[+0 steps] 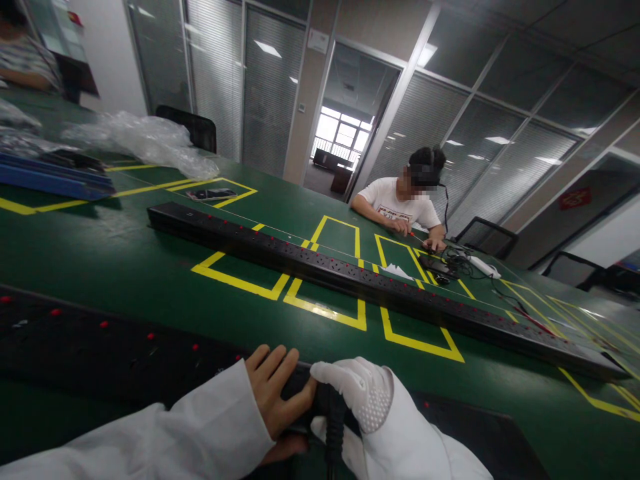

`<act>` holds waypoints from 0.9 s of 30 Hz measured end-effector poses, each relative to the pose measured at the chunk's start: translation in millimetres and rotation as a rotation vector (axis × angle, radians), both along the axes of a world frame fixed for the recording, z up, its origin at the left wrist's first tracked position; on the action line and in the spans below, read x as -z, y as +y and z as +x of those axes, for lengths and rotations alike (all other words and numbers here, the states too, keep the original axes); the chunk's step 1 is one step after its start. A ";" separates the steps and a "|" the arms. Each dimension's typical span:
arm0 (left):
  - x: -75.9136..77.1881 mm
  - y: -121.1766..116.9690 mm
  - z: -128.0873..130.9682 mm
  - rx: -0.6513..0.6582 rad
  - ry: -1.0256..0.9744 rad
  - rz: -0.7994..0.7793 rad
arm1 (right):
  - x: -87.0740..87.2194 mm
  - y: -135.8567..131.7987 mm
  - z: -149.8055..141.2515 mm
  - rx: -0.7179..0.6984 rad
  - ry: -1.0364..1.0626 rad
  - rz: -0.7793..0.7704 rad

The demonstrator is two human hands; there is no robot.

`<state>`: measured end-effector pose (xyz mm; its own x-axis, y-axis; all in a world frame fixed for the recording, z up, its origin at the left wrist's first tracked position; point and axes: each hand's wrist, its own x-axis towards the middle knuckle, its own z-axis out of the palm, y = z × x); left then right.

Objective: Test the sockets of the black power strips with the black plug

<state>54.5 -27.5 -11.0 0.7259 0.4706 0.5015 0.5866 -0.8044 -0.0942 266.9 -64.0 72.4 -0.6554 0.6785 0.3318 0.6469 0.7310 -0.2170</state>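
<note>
A long black power strip with red dots along it lies in front of me. My left hand, bare with a white sleeve, is wrapped over this strip near its middle. My right hand wears a white dotted glove and grips a black plug against the strip. The plug's ribbed cable end points down toward me. Fingers of both hands nearly meet at the plug, and the contact between plug and socket is hidden. Farther off, a second black power strip stretches diagonally across the green table.
Yellow tape outlines mark the table. At left are crumpled clear plastic wrap and a blue tray; a phone lies nearby. Across the table a person works with a screwdriver beside tangled black cables. Another person sits far left.
</note>
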 end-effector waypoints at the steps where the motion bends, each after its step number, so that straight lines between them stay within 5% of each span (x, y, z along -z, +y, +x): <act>1: 0.0 -0.1 -0.2 0.000 0.002 0.000 | 0.0 -0.4 -0.2 -0.002 0.001 0.003; 27: 0.2 -1.2 0.0 -0.011 0.017 0.001 | 4.8 0.7 -0.4 -0.059 -0.006 0.099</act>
